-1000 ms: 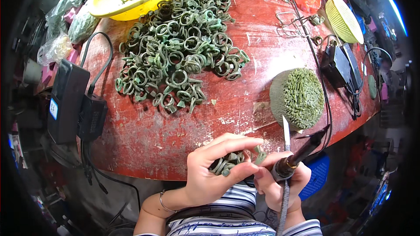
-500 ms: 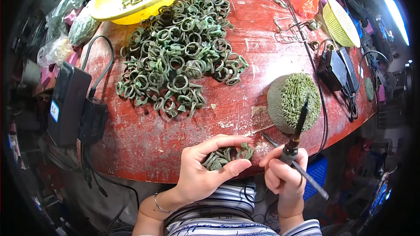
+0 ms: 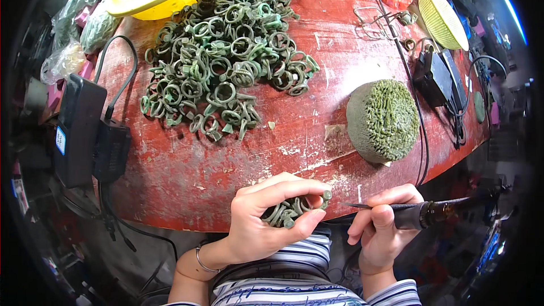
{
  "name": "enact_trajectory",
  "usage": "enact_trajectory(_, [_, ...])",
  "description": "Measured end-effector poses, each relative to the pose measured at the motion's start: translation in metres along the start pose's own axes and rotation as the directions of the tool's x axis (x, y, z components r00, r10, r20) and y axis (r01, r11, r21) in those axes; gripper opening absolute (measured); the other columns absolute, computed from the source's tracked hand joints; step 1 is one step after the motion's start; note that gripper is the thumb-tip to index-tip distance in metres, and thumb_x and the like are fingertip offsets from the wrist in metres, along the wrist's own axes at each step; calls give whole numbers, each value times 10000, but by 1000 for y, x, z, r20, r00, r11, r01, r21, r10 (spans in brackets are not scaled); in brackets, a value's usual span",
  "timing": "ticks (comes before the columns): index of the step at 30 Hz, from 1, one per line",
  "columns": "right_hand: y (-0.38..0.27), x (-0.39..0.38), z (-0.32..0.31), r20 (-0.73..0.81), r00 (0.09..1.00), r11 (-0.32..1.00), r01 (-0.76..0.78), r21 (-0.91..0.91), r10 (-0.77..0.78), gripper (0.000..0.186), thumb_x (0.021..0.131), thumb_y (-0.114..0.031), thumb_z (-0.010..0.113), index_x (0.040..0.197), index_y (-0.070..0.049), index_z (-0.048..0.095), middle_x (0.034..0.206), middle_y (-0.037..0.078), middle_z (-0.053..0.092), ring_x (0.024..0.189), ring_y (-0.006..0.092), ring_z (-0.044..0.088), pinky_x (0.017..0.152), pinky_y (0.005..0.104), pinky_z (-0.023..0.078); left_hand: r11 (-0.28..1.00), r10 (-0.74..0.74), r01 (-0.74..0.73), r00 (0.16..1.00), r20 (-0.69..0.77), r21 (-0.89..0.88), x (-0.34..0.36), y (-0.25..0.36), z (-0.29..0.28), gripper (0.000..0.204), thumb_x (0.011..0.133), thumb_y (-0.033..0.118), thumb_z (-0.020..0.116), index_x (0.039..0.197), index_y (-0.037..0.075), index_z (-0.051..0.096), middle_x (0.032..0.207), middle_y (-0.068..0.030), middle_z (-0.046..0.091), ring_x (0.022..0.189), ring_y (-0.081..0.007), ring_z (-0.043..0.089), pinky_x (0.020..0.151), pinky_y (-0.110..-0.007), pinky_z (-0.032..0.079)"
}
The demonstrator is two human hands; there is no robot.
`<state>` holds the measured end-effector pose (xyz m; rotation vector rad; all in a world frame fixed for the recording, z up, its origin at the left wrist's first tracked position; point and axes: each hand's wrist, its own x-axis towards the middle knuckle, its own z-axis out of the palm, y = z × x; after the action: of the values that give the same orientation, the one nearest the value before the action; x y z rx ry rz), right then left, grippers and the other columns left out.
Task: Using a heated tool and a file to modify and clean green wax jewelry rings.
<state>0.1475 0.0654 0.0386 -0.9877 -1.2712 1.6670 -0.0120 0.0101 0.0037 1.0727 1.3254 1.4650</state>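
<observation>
My left hand [image 3: 266, 209] is curled around several dull green rings [image 3: 285, 211]. Its thumb and forefinger pinch one green ring [image 3: 326, 197] at their tips. To its right, my right hand [image 3: 388, 224] grips a slim pointed metal tool [image 3: 362, 205], whose tip points left toward the pinched ring with a small gap between. A dark pen-like tool [image 3: 436, 213] with an amber-brown section is also in that hand, its far end pointing right. Beyond both hands, a large pile of similar green rings [image 3: 226, 62] covers the table's far left part.
A drum-shaped green block [image 3: 385, 122] with a ridged top stands on the red table [image 3: 294, 141]. A yellow basin [image 3: 161, 5] of rings is far left, a pale yellow basket [image 3: 445, 20] far right. Black adapters [image 3: 79, 130] with cords flank the left; another black box [image 3: 433, 79] sits right.
My right hand has turned, swinging the pen-like tool from over the green block to the right and the metal point toward my left hand. The view has shifted slightly.
</observation>
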Motion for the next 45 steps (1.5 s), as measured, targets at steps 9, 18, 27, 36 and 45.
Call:
enact_trajectory(9, [-3,1,5,55,996,995,-61,-84,66,181,848,-121,563,875,28,465,599,154,593,486,144,551,450,244,454,999,-1,2,999,-32,38,1,0,2,261,635,20,684,888,-11,627,744,-85,615,646,-126,575,594,-236,457])
enact_trajectory(18, [-1,3,5,68,997,993,-29,-115,37,146,846,-91,553,872,40,491,613,156,599,505,152,566,469,251,468,998,-11,13,999,-31,66,2,0,3,253,634,17,689,877,-14,625,729,-78,612,642,-122,582,588,-232,462])
enact_trajectory(27, [0,2,7,43,999,994,-26,-109,31,92,823,-29,558,869,42,522,635,149,608,535,150,577,496,251,476,997,-28,31,999,-31,74,1,0,3,233,645,4,667,871,-27,619,736,-79,611,647,-121,583,588,-231,463])
enact_trajectory(36, [6,4,5,0,1000,992,-18,-125,18,129,840,-66,548,910,26,491,614,144,599,499,147,559,481,246,463,997,-39,40,999,-18,59,0,0,3,212,657,23,655,856,-40,617,747,-91,619,662,-129,588,614,-238,465])
enact_trajectory(45, [1,5,6,57,998,999,10,-50,-8,136,829,-109,576,785,19,559,604,125,610,495,149,576,463,250,472,998,-35,34,999,23,52,1,1,1,242,669,32,671,897,-28,620,757,-84,616,673,-122,584,616,-232,466])
